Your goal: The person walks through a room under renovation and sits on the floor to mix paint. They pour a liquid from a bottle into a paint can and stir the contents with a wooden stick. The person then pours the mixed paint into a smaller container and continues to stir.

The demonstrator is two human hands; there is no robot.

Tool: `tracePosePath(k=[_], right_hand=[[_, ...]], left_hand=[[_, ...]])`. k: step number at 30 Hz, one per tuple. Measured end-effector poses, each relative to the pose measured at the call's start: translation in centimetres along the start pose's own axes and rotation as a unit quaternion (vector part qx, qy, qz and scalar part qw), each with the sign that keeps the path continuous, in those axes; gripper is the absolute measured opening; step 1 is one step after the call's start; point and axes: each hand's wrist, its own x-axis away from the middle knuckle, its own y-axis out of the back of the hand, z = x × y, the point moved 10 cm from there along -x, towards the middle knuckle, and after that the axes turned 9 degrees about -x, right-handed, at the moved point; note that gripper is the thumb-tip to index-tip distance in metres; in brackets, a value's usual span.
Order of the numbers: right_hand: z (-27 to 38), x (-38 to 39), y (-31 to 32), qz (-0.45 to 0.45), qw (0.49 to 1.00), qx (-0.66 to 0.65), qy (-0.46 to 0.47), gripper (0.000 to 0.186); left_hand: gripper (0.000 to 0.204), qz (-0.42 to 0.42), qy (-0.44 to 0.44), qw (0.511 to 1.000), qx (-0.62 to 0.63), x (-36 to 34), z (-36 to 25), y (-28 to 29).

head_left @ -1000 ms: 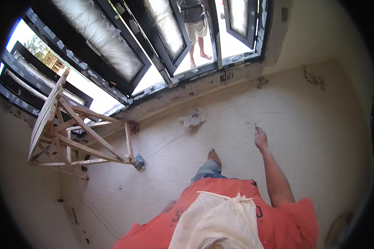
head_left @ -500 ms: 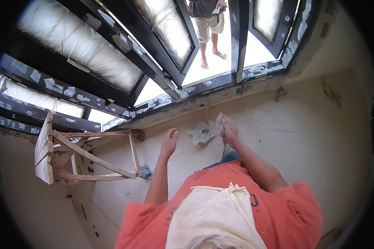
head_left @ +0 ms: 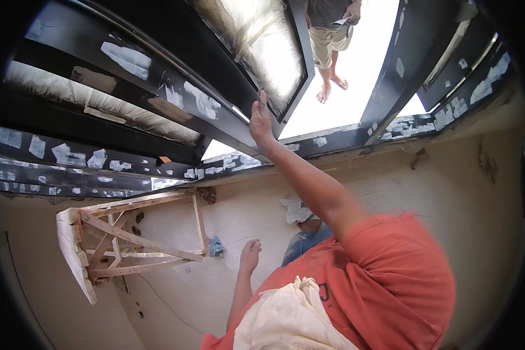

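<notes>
My right hand (head_left: pixel 261 123) is raised against a dark window frame (head_left: pixel 233 129). Its fingers press a folded sheet of sandpaper (head_left: pixel 263 98) flat to the frame's edge, and only a small grey part of the sheet shows. Low in front of my body hangs my left hand (head_left: pixel 250 255), its fingers loosely bent with nothing visible in them. Pale filler patches (head_left: pixel 201 100) dot the dark bars around the right hand. A plastic-covered pane (head_left: pixel 268 44) sits just beyond its fingertips.
To the left stands a rough wooden trestle (head_left: pixel 140 236), a blue cloth (head_left: pixel 216 247) by its leg. A crumpled pale plastic bag (head_left: pixel 296 210) lies on the sheeted floor (head_left: pixel 367 192). Outside the opening, a barefoot person (head_left: pixel 331 44) in shorts holds a small pale item.
My right hand has swung up and left from near my waist to the dark frame, taking the sandpaper along. My left hand has dropped lower. The view has turned and shifted.
</notes>
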Motion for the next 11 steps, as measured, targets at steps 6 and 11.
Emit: tracePosePath(k=[6,11], right_hand=[[-5.3,-6.6,-5.0,-0.060,0.995,0.079,-0.018,0.066],[7.5,-7.4,-13.6,-0.059,0.994,0.067,0.058,0.078]], left_hand=[[0.039,0.004,0.117,0.993,-0.009,-0.8,8.3,0.5],[0.039,-0.032,0.195,0.980,0.001,5.5,14.0,3.2]])
